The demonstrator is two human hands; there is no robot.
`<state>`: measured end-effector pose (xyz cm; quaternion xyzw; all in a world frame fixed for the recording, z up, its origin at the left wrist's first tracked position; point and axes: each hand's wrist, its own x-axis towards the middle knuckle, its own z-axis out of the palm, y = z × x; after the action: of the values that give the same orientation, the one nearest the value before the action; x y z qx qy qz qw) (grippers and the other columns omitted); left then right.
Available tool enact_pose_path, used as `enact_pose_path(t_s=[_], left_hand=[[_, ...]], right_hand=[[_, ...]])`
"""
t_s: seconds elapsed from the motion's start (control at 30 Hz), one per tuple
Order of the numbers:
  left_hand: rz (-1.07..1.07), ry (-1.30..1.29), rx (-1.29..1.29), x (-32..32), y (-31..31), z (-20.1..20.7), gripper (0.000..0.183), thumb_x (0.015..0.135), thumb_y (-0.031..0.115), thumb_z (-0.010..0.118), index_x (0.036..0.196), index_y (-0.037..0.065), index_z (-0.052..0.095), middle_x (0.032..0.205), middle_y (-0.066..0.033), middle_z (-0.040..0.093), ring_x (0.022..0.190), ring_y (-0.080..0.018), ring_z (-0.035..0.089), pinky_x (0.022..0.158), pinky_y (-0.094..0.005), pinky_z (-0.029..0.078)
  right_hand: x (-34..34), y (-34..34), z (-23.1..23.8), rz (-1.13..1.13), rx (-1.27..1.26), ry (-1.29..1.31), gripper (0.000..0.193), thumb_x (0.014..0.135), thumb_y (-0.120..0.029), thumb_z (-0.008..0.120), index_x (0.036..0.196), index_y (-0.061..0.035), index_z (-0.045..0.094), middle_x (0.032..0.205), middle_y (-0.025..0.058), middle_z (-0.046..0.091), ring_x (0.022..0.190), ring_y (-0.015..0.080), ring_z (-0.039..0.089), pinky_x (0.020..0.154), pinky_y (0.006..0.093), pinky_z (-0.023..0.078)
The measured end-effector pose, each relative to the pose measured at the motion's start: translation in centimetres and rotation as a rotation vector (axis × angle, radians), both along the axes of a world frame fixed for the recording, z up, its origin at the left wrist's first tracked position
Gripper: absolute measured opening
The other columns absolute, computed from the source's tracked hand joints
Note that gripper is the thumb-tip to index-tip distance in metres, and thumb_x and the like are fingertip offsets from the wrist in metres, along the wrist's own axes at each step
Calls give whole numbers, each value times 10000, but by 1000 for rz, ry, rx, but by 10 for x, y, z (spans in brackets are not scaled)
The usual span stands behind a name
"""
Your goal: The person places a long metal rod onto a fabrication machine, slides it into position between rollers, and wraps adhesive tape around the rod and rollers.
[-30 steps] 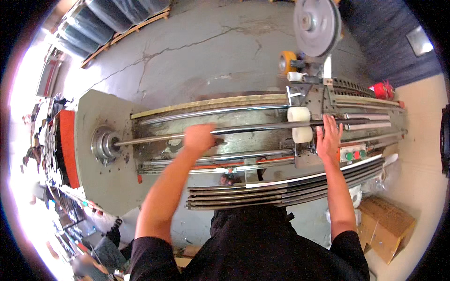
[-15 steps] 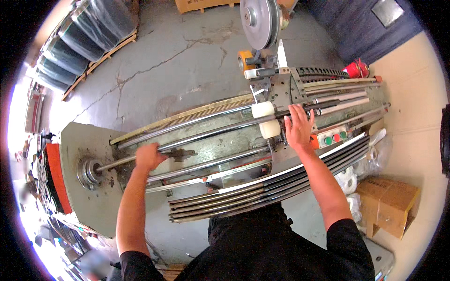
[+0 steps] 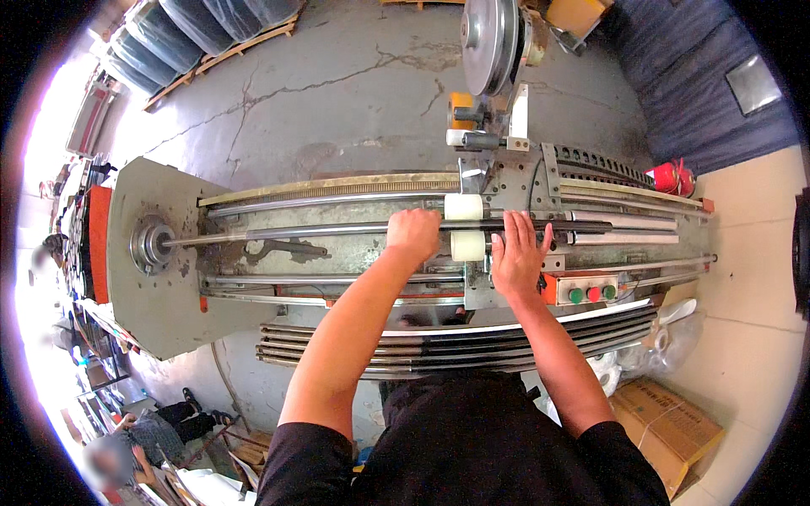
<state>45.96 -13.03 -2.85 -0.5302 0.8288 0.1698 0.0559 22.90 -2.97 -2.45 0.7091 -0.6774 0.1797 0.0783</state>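
A worker leans over a long metal machine bed, both bare hands on its sliding carriage. The left hand is curled into a fist around the dark steel rod that runs the length of the bed, its long axis left to right across the view; the right hand lies flat with fingers spread on the carriage plate, just beside two white rollers that sit between the hands. The rod passes under the left fist and on toward the round hub at the far left end — the left hand is the nearer to it. A control box with green and red buttons sits just right of the right wrist, and a large pulley wheel stands behind the carriage.
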Motion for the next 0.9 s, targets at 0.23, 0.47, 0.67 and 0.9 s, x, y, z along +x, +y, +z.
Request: enact_pose_path(t_s=[0.23,0.47,0.67,0.9], left_hand=[[45,-69,-30,134,-6,4,419,913,526,788,1053,134,749,990,-164,789,969,-407,761,813,-548,602],[182,-308,19,349,-27,-19,469,834,559,822,987,117,781,1002,-160,790,993,-417,743,859,-541,590],[289,-296,187,412,-36,-3,532,778,591,879,1044,136,804,969,-136,800,986,-386,763,859,-527,597],[109,-220,308,211,-33,2,543,813,623,841,1115,173,798,1000,-90,820,1032,-321,777,890,-501,600]], right_hand=[[-1,3,11,-40,26,-17,512,1077,-314,593,1500,-26,569,1514,157,594,1497,331,487,1307,683,122],[1,1,12,-103,-22,-31,503,1024,-290,652,1450,-24,614,1484,143,618,1462,325,520,1283,695,175],[2,3,13,-172,-34,-44,502,1052,-354,611,1443,-40,622,1471,126,635,1473,308,515,1283,698,163],[6,4,16,-168,-28,-59,534,1050,-385,628,1453,-34,614,1469,132,634,1478,310,513,1283,706,157]])
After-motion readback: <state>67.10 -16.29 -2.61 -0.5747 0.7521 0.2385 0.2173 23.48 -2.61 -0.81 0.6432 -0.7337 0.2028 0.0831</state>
